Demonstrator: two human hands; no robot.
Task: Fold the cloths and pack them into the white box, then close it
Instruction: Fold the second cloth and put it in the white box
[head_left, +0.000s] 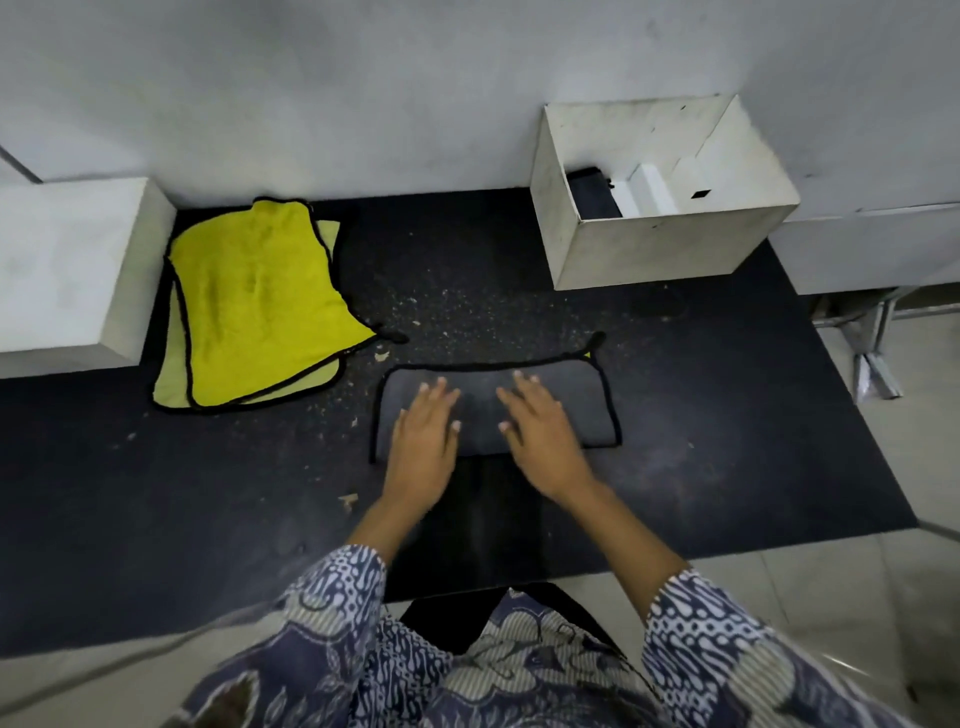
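Observation:
A grey cloth (582, 400) with black edging lies folded into a long rectangle on the dark table, straight ahead of me. My left hand (423, 436) and my right hand (543, 431) rest flat on it, palms down, fingers spread, holding nothing. Two yellow cloths (249, 306) with black edging lie stacked and unfolded at the left. The white box (649, 254) stands open at the back right against the wall; a dark folded cloth (592, 200) lies in its left part, beside a white inner flap.
A white block (67, 270) sits at the left edge of the dark table (208, 519), touching the yellow cloths. Pale crumbs are scattered over the table's middle. A white ledge and metal legs (872, 358) stand at the right, over tiled floor.

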